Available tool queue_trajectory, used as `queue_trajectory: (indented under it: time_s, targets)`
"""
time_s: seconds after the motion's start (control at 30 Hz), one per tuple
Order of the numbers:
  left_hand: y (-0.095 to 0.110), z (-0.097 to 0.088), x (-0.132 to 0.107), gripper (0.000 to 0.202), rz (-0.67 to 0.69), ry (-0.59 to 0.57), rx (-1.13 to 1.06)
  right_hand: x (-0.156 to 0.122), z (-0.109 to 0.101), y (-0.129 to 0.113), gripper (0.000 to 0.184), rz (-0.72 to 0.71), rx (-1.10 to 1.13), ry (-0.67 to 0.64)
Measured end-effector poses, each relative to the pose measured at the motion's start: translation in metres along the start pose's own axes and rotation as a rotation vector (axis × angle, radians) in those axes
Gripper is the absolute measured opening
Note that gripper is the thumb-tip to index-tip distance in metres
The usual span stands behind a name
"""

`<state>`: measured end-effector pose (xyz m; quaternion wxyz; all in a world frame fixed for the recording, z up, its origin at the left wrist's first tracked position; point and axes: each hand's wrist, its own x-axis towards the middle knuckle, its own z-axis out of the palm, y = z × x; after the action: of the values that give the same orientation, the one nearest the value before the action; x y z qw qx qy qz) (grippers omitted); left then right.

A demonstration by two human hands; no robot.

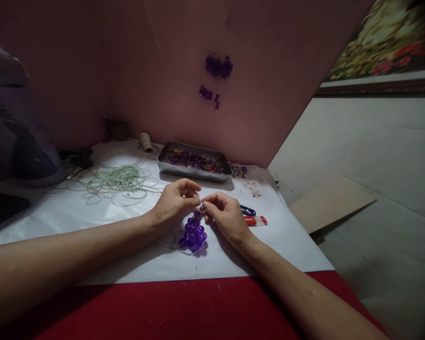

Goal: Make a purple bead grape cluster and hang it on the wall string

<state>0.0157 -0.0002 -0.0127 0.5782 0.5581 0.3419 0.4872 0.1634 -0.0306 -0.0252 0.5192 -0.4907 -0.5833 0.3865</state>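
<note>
A cluster of purple beads (193,234) shaped like a grape bunch lies on the white sheet (134,245), right below my hands. My left hand (175,202) pinches its fingers together at the top of the cluster. My right hand (225,216) pinches at the same spot from the other side, fingertips almost touching the left ones. What they pinch looks like a thin thread at the cluster's top, too fine to see clearly.
A metal tray (194,162) of purple and mixed beads stands behind my hands. A tangle of pale green cord (118,182) lies to the left, a thread spool (146,141) behind it. Blue-handled snips (248,210) and a red lighter (255,220) lie at right. Purple bead bunches (217,66) hang on the wall.
</note>
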Motion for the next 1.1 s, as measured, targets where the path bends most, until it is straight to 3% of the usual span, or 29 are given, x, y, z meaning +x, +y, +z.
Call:
queue_trajectory:
  time_s: [1.1]
  targets:
    - [-0.0038, -0.0004, 0.0008, 0.026, 0.024, -0.012, 0.022, -0.003, 0.0007, -0.0047, 0.012, -0.04, -0.076, -0.031]
